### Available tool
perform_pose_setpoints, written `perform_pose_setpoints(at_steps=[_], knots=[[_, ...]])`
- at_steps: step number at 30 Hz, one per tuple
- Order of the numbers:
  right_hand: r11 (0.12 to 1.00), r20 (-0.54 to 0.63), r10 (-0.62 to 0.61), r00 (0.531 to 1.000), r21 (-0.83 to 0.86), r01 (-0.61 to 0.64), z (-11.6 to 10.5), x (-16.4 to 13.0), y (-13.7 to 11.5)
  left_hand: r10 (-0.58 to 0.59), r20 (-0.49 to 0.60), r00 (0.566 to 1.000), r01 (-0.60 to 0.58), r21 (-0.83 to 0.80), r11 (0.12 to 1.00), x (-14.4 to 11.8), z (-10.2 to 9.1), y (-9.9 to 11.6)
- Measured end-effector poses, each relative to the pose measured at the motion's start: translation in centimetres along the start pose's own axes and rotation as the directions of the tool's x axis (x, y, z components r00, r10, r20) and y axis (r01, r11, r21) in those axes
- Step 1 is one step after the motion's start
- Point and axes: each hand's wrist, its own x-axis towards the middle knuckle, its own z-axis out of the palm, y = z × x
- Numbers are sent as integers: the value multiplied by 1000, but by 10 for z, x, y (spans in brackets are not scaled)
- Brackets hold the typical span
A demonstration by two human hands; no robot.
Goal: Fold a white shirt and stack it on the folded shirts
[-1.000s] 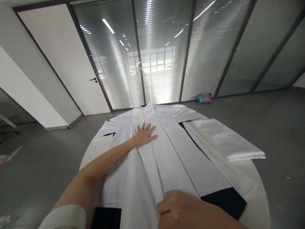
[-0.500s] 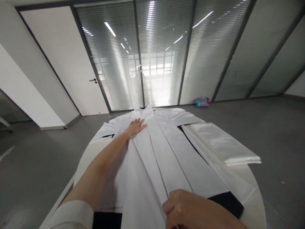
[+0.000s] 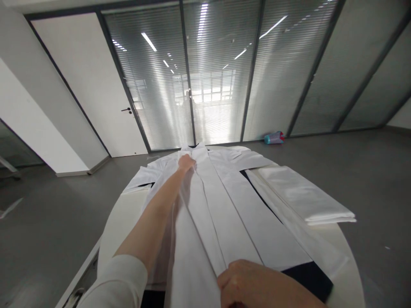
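Note:
A long white garment [image 3: 231,214] lies face up, its collar [image 3: 194,146] at the far end and its sleeves spread to both sides. My left hand [image 3: 186,161] reaches to the upper front near the collar, fingers curled in on the cloth at the front edge. Close to me, my right hand [image 3: 253,282] is closed on the lower part of the same front edge; its fingertips are partly hidden. Between the hands the left front panel is raised in a long fold. Black material [image 3: 310,278] shows beneath the hem.
The garment rests on a rounded white table [image 3: 348,261]. Folded white cloth [image 3: 305,194] lies at the table's right, its corner past the edge. A blue and red object [image 3: 274,137] is on the floor by the glass partition [image 3: 218,85]. A white door [image 3: 86,77] stands at left.
My left hand has gone from lying flat with fingers spread to curled on the cloth, slightly farther up. The left front panel is now lifted more. My right hand stays nearly in place.

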Motion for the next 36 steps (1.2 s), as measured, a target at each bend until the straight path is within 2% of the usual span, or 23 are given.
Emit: perform_pose_setpoints(at_steps=[7,14,20,25,29,32,34,36], knots=[[1000,-10,-8,1000,-27,8,0,0,-3,-20,-163,986,18,-12,1000,0,5,10],[999,-9,-41,999,18,42,-7,-3,-4,62,-148,987,-69,-41,997,-3,19,14],[991,-11,-90,996,100,90,-22,-10,-12,103,-167,981,-108,-21,994,0,17,16],[995,7,-49,999,90,48,-20,-11,-9,179,-95,979,-179,9,984,-3,21,14],[995,23,-21,1000,93,19,-14,-10,-4,253,-83,964,-251,30,968,-2,19,6],[998,11,-38,999,41,37,-13,-11,-4,281,35,959,-283,39,958,3,16,-4],[999,11,-48,999,-11,48,-13,-10,-5,269,139,953,-276,35,960,8,17,-9],[998,22,-25,999,-57,26,-12,-9,-6,250,190,949,-260,26,965,13,18,-12]])
